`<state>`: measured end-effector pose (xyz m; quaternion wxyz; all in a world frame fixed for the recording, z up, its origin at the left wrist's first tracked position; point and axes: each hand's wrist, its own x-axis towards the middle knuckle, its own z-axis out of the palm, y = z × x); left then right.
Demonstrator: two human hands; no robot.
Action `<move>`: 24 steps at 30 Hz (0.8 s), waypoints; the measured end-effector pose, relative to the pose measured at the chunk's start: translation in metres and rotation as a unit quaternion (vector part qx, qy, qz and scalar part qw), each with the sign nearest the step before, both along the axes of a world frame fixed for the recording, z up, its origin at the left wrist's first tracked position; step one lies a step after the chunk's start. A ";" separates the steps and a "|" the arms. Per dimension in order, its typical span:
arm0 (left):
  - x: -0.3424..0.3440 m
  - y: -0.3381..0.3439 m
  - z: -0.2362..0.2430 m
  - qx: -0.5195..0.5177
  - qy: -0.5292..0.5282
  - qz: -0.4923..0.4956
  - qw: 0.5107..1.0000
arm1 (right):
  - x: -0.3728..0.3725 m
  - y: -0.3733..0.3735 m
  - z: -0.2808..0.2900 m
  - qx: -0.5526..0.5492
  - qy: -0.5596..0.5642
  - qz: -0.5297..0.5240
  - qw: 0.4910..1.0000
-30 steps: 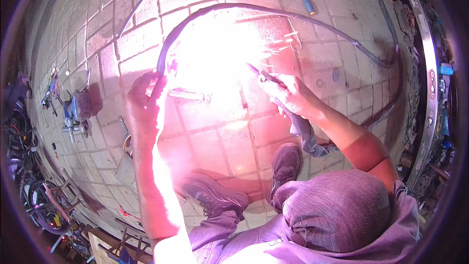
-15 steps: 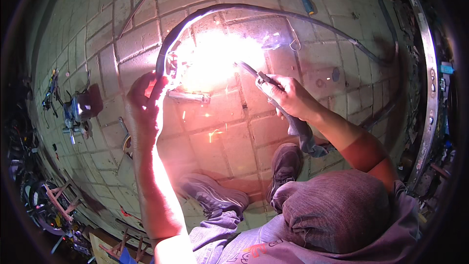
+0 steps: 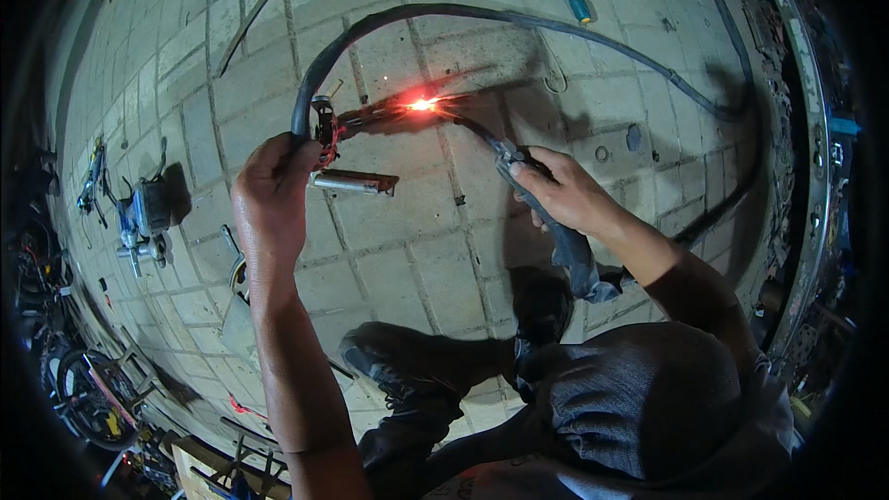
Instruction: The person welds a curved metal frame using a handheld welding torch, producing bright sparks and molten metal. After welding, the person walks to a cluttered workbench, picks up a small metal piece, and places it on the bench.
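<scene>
Head view: both my hands are up over the grey brick floor [image 3: 398, 264], well apart, with a glowing point between them.
Left hand: my left hand [image 3: 270, 187] is wrapped around one end of a thick black rubber-like cable [image 3: 444, 9], thumb and fingers closed on it.
Cable: from my left hand it arches beyond both hands and runs off past my right.
Clamped end: just beside my left fingertips sits a small blackened metal frame [image 3: 324, 122] with reddish bits; a dark, narrow piece stretches from it toward my right hand.
Right hand: my right hand [image 3: 563, 190] grasps a dark grey, long-handled holder [image 3: 558, 227], whose thin dark rod [image 3: 477, 132] points up and left toward the glow.
Glow: the bright red-orange spot [image 3: 424, 105] sits close to the rod's tip; I cannot tell whether they touch.
Tube: a short silver metal tube [image 3: 352, 182] lies just right of my left hand.
Screwdriver: one with a turquoise handle [image 3: 574, 0] lies well beyond my right hand.
Strip: a narrow dark metal strip [image 3: 252, 25] lies beyond my left hand.
</scene>
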<state>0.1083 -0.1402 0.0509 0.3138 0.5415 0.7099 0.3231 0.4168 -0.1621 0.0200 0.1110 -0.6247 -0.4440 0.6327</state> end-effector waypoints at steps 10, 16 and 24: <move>0.000 -0.001 0.003 0.007 0.016 -0.015 1.000 | -0.011 0.009 0.003 0.017 -0.045 0.043 0.998; 0.000 -0.001 0.001 -0.004 0.019 -0.014 1.000 | -0.010 0.009 0.001 0.029 -0.045 0.051 0.997; -0.010 -0.001 -0.010 -0.009 -0.020 0.000 1.000 | -0.012 0.009 -0.001 0.057 -0.017 0.037 0.998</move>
